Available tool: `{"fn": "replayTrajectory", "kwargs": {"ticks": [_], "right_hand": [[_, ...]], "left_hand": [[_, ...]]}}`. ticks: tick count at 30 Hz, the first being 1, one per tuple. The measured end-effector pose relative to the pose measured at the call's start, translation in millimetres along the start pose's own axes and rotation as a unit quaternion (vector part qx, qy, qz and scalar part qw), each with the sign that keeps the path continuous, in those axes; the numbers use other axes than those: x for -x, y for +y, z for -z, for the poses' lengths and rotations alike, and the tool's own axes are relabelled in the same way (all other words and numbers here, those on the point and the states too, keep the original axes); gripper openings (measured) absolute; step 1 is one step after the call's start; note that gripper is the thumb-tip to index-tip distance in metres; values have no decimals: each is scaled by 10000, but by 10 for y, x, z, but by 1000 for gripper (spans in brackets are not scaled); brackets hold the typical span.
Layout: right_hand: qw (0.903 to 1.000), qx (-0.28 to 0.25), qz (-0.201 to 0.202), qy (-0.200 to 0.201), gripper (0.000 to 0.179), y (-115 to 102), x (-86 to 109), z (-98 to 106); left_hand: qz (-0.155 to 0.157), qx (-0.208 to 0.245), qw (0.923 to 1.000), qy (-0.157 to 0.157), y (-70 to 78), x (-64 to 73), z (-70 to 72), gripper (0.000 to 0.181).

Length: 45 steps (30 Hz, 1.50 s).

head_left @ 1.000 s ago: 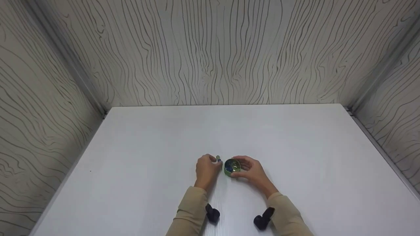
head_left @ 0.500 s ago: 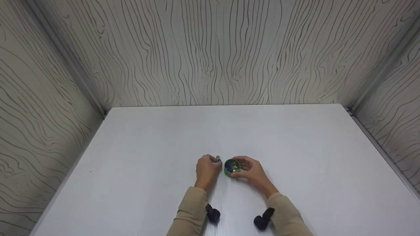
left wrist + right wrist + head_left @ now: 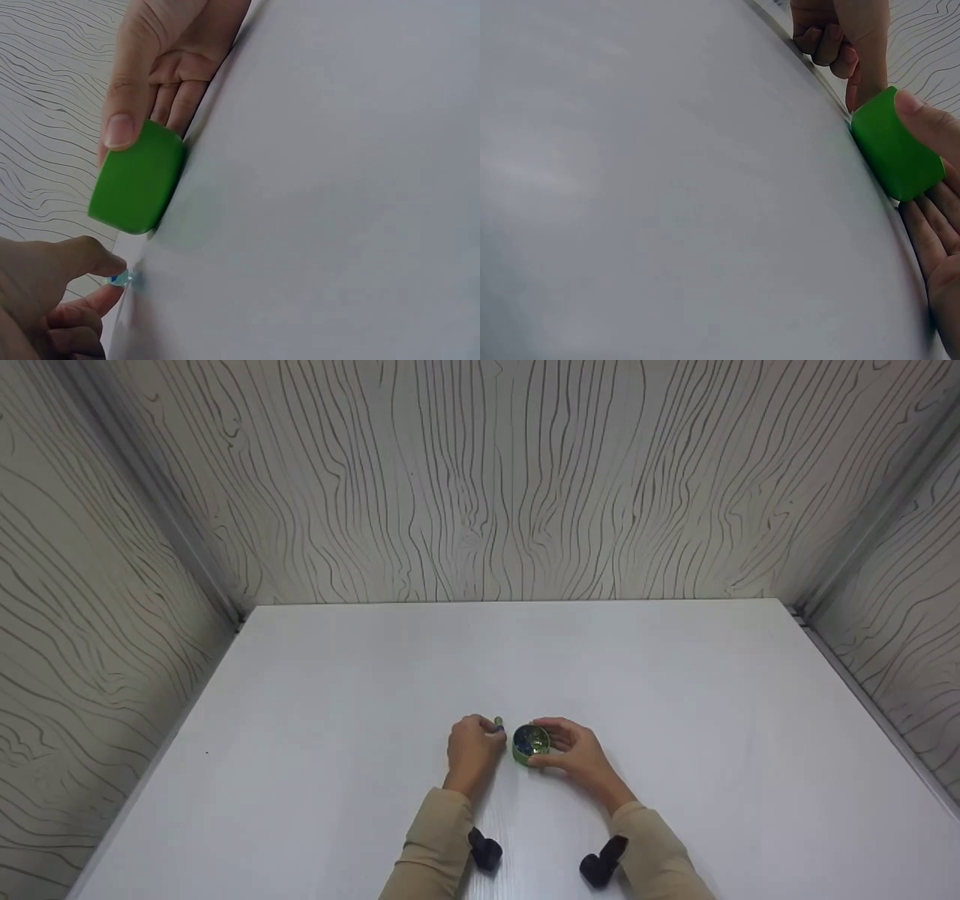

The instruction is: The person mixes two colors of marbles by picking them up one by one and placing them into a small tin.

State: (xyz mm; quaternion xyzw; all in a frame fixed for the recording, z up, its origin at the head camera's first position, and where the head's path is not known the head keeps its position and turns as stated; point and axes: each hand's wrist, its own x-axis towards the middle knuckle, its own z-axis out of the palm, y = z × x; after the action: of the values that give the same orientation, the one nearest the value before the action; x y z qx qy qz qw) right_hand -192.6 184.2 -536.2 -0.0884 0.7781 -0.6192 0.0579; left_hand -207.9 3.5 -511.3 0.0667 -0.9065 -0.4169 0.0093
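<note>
A small round green bowl (image 3: 519, 753) stands on the white table, with shiny blue and greenish glass marbles (image 3: 528, 741) inside. My right hand (image 3: 579, 751) holds the bowl from its right side, thumb on the near wall and fingers around the far side. Just left of the bowl, my left hand (image 3: 474, 748) pinches a small clear, bluish glass marble (image 3: 120, 279) between thumb and index finger, low over the table. A greenish glassy piece (image 3: 498, 721) shows just beyond those fingertips in the head view. The right wrist view shows the bowl's plain green outer wall (image 3: 896, 146), which hides its contents there.
The white table (image 3: 337, 675) reaches back to a wood-grain patterned wall (image 3: 480, 487), with similar panels at both sides. Black wrist cameras (image 3: 486, 851) hang inside both sleeved forearms. A tiny dark speck (image 3: 207, 752) lies at the left of the table.
The left fingertips shift slightly around the marble, and more of its blue part shows. The right hand and the bowl stay in place.
</note>
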Motion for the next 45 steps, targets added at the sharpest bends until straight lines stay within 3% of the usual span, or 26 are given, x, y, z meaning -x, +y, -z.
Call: {"fn": "replayTrajectory", "kwargs": {"ticks": [21, 28, 45], "right_hand": [[10000, 58, -52, 31, 66, 4, -5, 1], [10000, 27, -38, 30, 65, 1, -7, -3], [9999, 93, -125, 62, 66, -2, -12, -3]], "left_hand": [[208, 223, 9995, -98, -16, 12, 33, 11], [-98, 289, 9995, 40, -34, 7, 61, 10], [-288, 223, 9992, 156, 10, 7, 117, 10]]}}
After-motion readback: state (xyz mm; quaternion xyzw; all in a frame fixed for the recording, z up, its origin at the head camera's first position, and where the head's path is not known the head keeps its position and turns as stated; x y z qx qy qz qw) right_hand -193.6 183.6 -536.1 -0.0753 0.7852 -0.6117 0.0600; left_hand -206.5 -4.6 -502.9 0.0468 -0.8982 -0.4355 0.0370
